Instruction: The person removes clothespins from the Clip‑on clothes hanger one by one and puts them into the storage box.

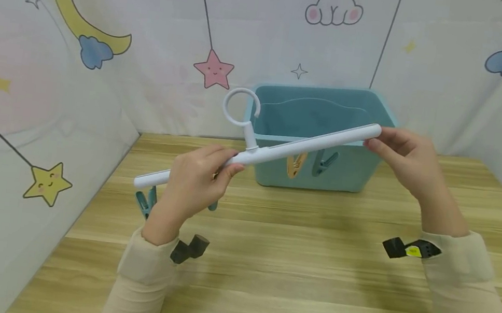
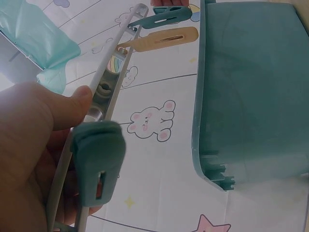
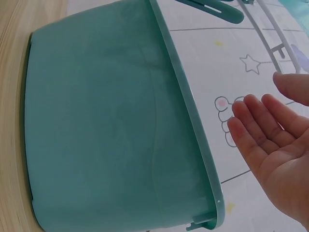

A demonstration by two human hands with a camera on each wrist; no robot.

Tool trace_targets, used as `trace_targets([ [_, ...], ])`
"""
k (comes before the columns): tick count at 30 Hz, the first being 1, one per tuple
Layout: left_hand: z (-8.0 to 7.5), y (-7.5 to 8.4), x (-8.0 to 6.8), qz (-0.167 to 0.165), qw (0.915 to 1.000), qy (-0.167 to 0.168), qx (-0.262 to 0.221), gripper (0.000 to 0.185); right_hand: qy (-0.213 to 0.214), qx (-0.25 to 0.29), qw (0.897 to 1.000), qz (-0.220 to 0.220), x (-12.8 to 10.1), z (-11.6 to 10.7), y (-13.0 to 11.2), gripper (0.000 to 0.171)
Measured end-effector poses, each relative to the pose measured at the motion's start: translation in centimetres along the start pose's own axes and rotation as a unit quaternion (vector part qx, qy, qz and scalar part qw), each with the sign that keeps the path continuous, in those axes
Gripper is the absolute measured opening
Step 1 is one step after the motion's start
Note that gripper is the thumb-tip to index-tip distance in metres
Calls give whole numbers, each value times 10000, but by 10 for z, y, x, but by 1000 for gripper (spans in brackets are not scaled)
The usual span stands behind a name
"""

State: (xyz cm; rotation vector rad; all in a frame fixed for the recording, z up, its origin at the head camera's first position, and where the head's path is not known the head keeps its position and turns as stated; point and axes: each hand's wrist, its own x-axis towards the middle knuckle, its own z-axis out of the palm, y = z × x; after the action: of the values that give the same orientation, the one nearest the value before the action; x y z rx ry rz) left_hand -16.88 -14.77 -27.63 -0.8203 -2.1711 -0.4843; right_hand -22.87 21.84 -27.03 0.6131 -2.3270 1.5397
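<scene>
A white clip hanger [image 1: 313, 144] with a ring hook [image 1: 241, 107] is held slanting above the table, its right end higher. My left hand [image 1: 198, 179] grips the bar just left of the hook, thumb on the near side. My right hand [image 1: 413, 158] is at the bar's right end, thumb tip beside it; in the right wrist view its fingers [image 3: 268, 125] are extended, with a gap to the thumb. Under the bar hang a tan clip [image 2: 161, 39] and a green clip [image 2: 164, 18] toward the right. Another green clip [image 2: 99, 164] hangs near my left hand, and one more [image 1: 145, 202] near the left end.
A teal plastic basket [image 1: 315, 172] stands at the back of the wooden table [image 1: 275, 264], behind the hanger's right half. Printed cloth [image 1: 164, 20] hangs behind and at both sides. Translucent teal plastic film [image 2: 43, 43] shows in the left wrist view.
</scene>
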Motion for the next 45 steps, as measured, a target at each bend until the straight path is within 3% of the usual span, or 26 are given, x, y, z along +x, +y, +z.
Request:
trace_targets([
  [10,0,0,0,-1,10000,17,23,22,-65,529,9982,-288,-5,4,-2,19],
  [31,-1,0,0,36,10000,74,4,23,-136,428,9979,-467,-16,18,-6,19],
  [36,-1,1,0,59,9999,87,6,23,-163,717,9962,-457,-16,22,-4,15],
  [42,-1,2,1,92,9999,62,-28,23,-239,1445,9883,-429,-17,28,-2,13],
  [45,-1,3,1,102,9999,49,-35,23,-278,1509,9873,-420,-18,30,-1,13],
])
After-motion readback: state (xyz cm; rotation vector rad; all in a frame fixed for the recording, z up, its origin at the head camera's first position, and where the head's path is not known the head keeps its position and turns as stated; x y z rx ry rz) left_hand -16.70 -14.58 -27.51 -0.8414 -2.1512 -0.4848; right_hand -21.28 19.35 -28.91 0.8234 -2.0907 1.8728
